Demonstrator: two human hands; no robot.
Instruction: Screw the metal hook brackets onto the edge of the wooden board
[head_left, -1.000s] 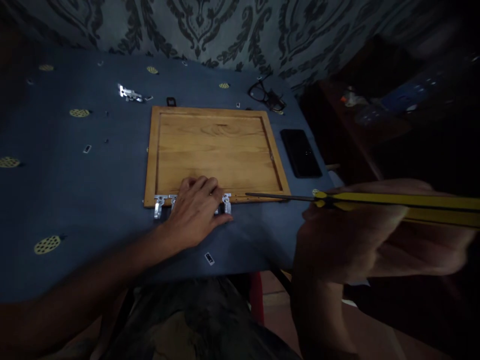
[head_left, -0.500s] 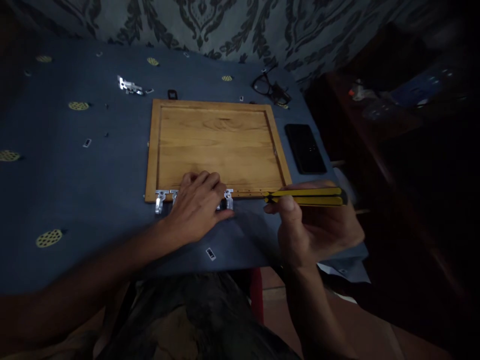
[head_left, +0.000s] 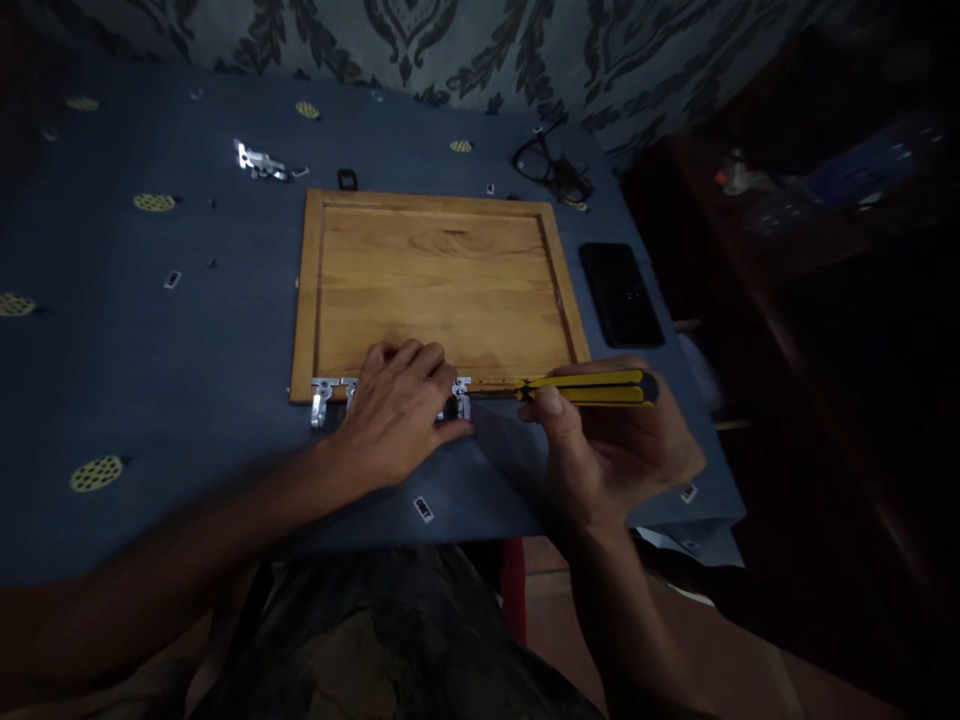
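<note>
A framed wooden panel (head_left: pixel 442 285) lies flat with metal hinge parts along its near edge. My left hand (head_left: pixel 397 405) rests over that edge with fingers curled and thumb beside a metal hinge (head_left: pixel 462 398), which it grips and partly covers. Another shiny hinge piece (head_left: pixel 320 400) shows left of the fingers. In my right hand (head_left: pixel 615 450) is a yellow and black screwdriver (head_left: pixel 589 388), held nearly level. Its thin shaft points left and its tip meets or nearly meets the hinge beside my left thumb; exact contact is too small to tell.
A loose metal hinge (head_left: pixel 260 162) lies behind the panel at left. Eyeglasses (head_left: pixel 551 170) sit at the back right, and a black phone (head_left: pixel 621 295) lies right of the panel. A small dark square object (head_left: pixel 347 180) is behind it. Blue patterned cloth (head_left: pixel 225 330) covers the table.
My right hand has moved the screwdriver left, bringing its tip to the hinge by my left hand. The left hand keeps its place on the panel edge. The view has shifted slightly.
</note>
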